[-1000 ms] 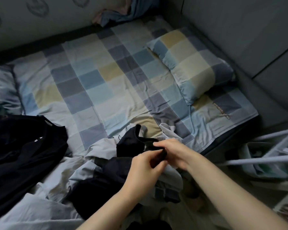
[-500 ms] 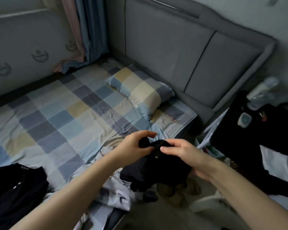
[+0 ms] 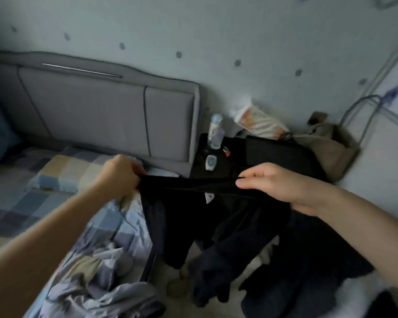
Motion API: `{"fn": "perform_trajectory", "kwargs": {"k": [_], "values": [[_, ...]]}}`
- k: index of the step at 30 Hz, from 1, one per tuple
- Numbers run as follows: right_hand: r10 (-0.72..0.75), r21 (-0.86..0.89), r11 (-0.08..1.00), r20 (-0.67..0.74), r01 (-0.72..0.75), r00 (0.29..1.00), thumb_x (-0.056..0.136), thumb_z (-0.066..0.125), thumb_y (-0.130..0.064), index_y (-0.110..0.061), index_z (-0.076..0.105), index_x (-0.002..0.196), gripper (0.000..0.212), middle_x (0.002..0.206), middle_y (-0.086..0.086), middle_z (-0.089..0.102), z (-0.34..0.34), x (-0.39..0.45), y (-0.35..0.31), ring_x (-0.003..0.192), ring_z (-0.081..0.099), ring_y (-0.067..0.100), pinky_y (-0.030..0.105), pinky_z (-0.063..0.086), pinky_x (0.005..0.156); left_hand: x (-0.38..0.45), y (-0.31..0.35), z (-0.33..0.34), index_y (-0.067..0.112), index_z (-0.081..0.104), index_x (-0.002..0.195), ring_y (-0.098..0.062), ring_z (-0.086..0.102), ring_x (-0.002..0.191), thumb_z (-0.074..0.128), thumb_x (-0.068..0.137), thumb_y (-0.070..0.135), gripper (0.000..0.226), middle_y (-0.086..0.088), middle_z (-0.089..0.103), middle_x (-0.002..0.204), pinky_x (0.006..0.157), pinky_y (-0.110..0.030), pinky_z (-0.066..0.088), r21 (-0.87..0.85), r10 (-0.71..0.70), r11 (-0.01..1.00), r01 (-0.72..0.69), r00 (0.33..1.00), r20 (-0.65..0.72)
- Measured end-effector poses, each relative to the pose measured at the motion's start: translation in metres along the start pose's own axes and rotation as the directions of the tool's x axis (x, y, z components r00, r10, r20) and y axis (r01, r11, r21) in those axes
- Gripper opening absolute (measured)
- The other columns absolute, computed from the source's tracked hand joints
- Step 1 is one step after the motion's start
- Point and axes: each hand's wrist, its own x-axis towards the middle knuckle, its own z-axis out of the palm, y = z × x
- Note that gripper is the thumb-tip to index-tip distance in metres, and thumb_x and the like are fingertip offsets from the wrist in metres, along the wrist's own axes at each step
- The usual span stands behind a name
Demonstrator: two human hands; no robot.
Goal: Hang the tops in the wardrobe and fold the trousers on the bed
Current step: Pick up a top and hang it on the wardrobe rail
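Head view: the left hand [image 3: 120, 174] and right hand [image 3: 271, 184] each pinch one end of the black garment's [image 3: 193, 216] top edge, stretching it flat beside the bed [image 3: 14, 203]'s right edge, probably to identify it; blur hides details.

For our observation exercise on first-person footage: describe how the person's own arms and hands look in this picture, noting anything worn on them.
Both forearms enter from the bottom corners, bare, with no sleeves in view. The left hand and right hand wear no gloves; no rings, watch or bracelet show. Motion blur softens the left forearm.
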Motion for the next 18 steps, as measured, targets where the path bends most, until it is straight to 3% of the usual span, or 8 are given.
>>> {"fn": "perform_trajectory", "kwargs": {"k": [2, 5, 8, 10, 12, 15, 16, 18], "values": [[0.011, -0.083, 0.996, -0.056, -0.016, 0.998, 0.091, 0.062, -0.029, -0.014, 0.075, 0.090, 0.020, 0.095, 0.015, 0.071, -0.026, -0.020, 0.012, 0.083, 0.066, 0.014, 0.030, 0.049, 0.084, 0.001, 0.040, -0.019, 0.005, 0.073, 0.073, -0.007, 0.058, 0.039, 0.056, 0.084, -0.012, 0.026, 0.000, 0.063, 0.047, 0.040, -0.012, 0.045, -0.396, -0.067, 0.908, 0.139, 0.980, 0.189], [0.060, -0.156, 0.984, -0.154, -0.084, 0.986, 0.088, 0.065, -0.025, -0.015, 0.076, 0.087, 0.014, 0.090, 0.014, 0.072, -0.070, -0.057, 0.039, 0.078, 0.062, 0.013, 0.028, 0.045, 0.078, -0.011, 0.107, -0.031, 0.014, 0.075, 0.063, -0.013, 0.069, 0.055, 0.058, 0.082, -0.006, 0.033, -0.006, 0.071, 0.065, 0.050, -0.024, 0.055, -0.734, 0.145, 0.626, 0.264, 0.886, 0.441], [0.164, -0.219, 0.953, -0.209, -0.210, 0.964, 0.086, 0.063, -0.016, -0.017, 0.076, 0.087, 0.013, 0.090, 0.006, 0.074, -0.110, -0.100, 0.070, 0.080, 0.068, 0.017, 0.029, 0.053, 0.071, -0.027, 0.167, -0.022, 0.015, 0.075, 0.065, -0.017, 0.070, 0.061, 0.064, 0.070, 0.006, 0.015, -0.007, 0.071, 0.069, 0.053, -0.027, 0.056, -0.818, 0.311, 0.514, 0.257, 0.833, 0.457], [0.211, -0.338, 0.885, -0.324, -0.321, 0.922, 0.084, 0.058, -0.015, -0.017, 0.073, 0.084, 0.015, 0.090, 0.010, 0.072, -0.132, -0.126, 0.090, 0.086, 0.068, 0.024, 0.032, 0.052, 0.069, -0.038, 0.196, -0.009, 0.015, 0.074, 0.069, -0.015, 0.068, 0.058, 0.067, 0.068, 0.010, 0.009, -0.005, 0.069, 0.068, 0.049, -0.024, 0.053, -0.808, 0.346, 0.534, 0.251, 0.806, 0.479], [0.214, -0.366, 0.808, -0.548, -0.462, 0.809, 0.084, 0.056, -0.019, -0.008, 0.069, 0.085, 0.018, 0.086, 0.014, 0.069, -0.153, -0.154, 0.109, 0.080, 0.065, 0.027, 0.029, 0.044, 0.060, -0.054, 0.227, 0.008, 0.017, 0.074, 0.069, -0.012, 0.064, 0.053, 0.070, 0.065, 0.015, 0.006, -0.002, 0.065, 0.065, 0.045, -0.021, 0.049, -0.770, 0.362, 0.604, 0.207, 0.789, 0.496], [0.264, -0.081, 0.869, -0.757, -0.488, 0.597, 0.087, 0.051, -0.025, 0.003, 0.061, 0.092, 0.030, 0.073, 0.018, 0.067, -0.175, -0.191, 0.128, 0.058, 0.065, 0.029, 0.030, 0.049, 0.055, -0.078, 0.269, 0.037, 0.020, 0.071, 0.067, -0.016, 0.056, 0.051, 0.075, 0.065, 0.013, 0.009, -0.004, 0.059, 0.063, 0.044, -0.021, 0.044, -0.691, 0.387, 0.719, 0.074, 0.783, 0.487], [0.350, 0.127, 0.914, -0.731, -0.386, 0.586, 0.091, 0.047, -0.022, 0.004, 0.058, 0.097, 0.029, 0.075, 0.021, 0.067, -0.179, -0.198, 0.132, 0.055, 0.066, 0.030, 0.033, 0.052, 0.054, -0.085, 0.280, 0.046, 0.020, 0.070, 0.068, -0.018, 0.056, 0.055, 0.076, 0.070, 0.010, 0.012, -0.005, 0.059, 0.066, 0.047, -0.022, 0.043, -0.661, 0.417, 0.750, 0.026, 0.758, 0.502], [0.451, 0.513, 0.853, -0.627, -0.099, 0.635, 0.094, 0.037, -0.009, 0.005, 0.054, 0.105, 0.024, 0.086, 0.026, 0.067, -0.183, -0.218, 0.135, 0.064, 0.070, 0.035, 0.038, 0.057, 0.056, -0.103, 0.307, 0.066, 0.020, 0.068, 0.071, -0.014, 0.059, 0.057, 0.075, 0.079, 0.011, 0.014, -0.003, 0.061, 0.068, 0.047, -0.021, 0.043, -0.591, 0.495, 0.804, -0.070, 0.629, 0.600]]}}
